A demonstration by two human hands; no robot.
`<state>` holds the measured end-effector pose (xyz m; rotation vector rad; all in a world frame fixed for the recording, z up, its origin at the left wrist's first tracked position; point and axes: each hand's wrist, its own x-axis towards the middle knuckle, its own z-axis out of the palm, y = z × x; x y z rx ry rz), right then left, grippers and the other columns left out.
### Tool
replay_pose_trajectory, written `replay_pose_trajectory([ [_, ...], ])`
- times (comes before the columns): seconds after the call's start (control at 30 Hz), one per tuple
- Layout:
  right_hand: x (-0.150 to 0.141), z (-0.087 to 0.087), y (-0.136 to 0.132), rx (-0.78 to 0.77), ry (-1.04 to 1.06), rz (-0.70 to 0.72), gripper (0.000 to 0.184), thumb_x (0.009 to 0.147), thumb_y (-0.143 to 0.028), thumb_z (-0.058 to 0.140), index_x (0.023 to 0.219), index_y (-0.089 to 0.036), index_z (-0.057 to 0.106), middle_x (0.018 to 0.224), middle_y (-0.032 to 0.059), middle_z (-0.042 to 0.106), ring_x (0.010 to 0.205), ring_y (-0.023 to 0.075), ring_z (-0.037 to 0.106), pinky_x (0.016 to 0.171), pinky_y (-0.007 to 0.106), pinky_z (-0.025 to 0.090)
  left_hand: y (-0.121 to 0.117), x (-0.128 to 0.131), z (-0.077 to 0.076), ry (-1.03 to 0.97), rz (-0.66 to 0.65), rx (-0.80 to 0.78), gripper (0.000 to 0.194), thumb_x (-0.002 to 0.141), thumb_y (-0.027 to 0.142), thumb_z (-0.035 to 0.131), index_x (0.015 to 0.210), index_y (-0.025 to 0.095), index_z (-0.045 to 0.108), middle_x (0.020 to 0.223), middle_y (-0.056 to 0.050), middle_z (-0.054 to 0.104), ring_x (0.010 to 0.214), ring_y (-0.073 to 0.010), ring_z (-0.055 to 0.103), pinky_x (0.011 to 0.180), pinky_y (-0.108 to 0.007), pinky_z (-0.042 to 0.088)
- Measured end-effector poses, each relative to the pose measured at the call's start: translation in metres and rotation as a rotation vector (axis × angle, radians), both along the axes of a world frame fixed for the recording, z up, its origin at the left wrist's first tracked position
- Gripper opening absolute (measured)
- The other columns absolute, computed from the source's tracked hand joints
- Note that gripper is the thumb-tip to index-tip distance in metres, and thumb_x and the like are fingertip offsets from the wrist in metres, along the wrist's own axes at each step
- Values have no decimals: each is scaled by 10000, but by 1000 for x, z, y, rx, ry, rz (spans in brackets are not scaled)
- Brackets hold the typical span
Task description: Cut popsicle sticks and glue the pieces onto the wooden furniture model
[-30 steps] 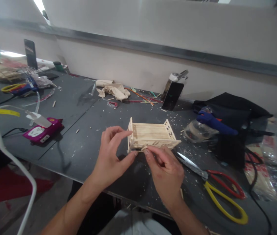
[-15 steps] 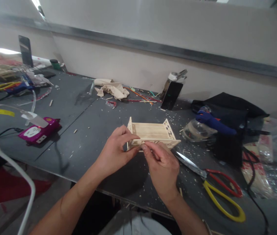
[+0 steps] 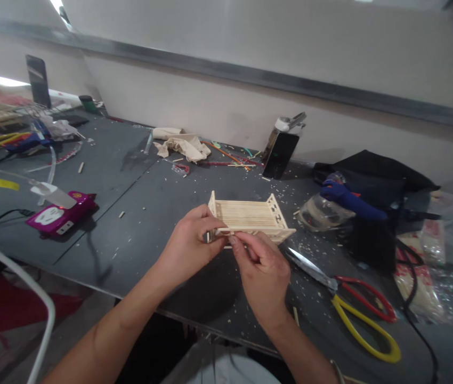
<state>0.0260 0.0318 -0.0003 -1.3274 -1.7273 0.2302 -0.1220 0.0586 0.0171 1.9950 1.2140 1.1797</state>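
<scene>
A small model bed frame of pale wooden sticks (image 3: 246, 212) stands on the dark table, with a slatted base and raised pierced ends. My left hand (image 3: 192, 237) is closed at its near left corner, thumb below and fingers over the near rail. Close beside it, my right hand (image 3: 264, 266) pinches at the same near rail with thumb and forefinger. A tiny pale piece seems to sit between the right fingertips, but they mostly hide it. Red-and-yellow-handled scissors (image 3: 332, 285) lie right of my right hand, their blades pointing towards the model.
A blue glue gun (image 3: 350, 200) rests over a clear plastic container (image 3: 322, 213) at right. A phone (image 3: 280, 154) leans on a bottle at the back. Crumpled cloth (image 3: 184, 146) lies near the wall. The purple power strip (image 3: 64, 216) sits left. Wood scraps dot the table.
My hands have shifted very slightly, the left fingertips a little leftwards along the near rail. The model stays in place. The view has tilted a little.
</scene>
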Motion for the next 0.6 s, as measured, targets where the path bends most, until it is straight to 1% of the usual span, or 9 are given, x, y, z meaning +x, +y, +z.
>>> replay_pose_trajectory([
  [0.13, 0, -1, 0, -17, 7, 1, 150, 900, -248, 553, 847, -203, 685, 659, -25, 557, 582, 109, 489, 573, 237, 398, 0, 0, 1, 34, -3, -10, 192, 744, 35, 582, 752, 183, 704, 737, 11, 535, 716, -117, 536, 649, -235, 425],
  [0.23, 0, -1, 0, -14, 19, 5, 152, 901, -254, 550, 852, -206, 686, 660, -25, 561, 577, 109, 486, 573, 237, 400, -1, 0, 0, 20, 1, -7, 188, 747, 51, 583, 781, 191, 704, 749, 9, 541, 727, -120, 536, 656, -238, 432],
  [0.4, -1, 0, -1, -8, 13, -4, 141, 897, -255, 561, 837, -205, 679, 650, -32, 551, 567, 105, 479, 579, 232, 401, -1, 1, 1, 37, 6, 6, 197, 736, 26, 571, 743, 183, 690, 739, 14, 523, 707, -112, 525, 622, -225, 412],
  [0.6, -1, 0, -1, 7, 24, -10, 109, 883, -234, 588, 826, -198, 673, 629, -44, 525, 554, 97, 463, 583, 222, 394, -1, 1, 3, 47, 2, -5, 199, 728, 8, 571, 731, 172, 684, 740, 13, 523, 703, -108, 534, 630, -223, 415],
])
